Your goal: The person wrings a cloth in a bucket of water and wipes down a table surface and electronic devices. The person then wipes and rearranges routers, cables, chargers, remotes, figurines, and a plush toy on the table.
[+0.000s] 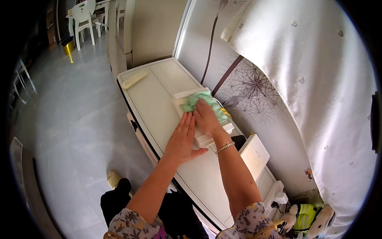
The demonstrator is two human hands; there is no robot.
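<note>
Arms (236,175) stretch forward: left hand (182,139) flat, thumb (199,152) wide; right grip (206,117) holds green cloth (194,101).

A home, by the look of the room around me: a white curtain (318,99) dotted with small hearts, a pale wall (201,44) printed with dandelion-like flowers, a low cabinet (149,101) and a soft toy (305,218) in a yellow vest. Grey tiles (71,123) run back to a white chair (83,14) at a table (71,24), with a gold bin (68,46) nearby.
</note>
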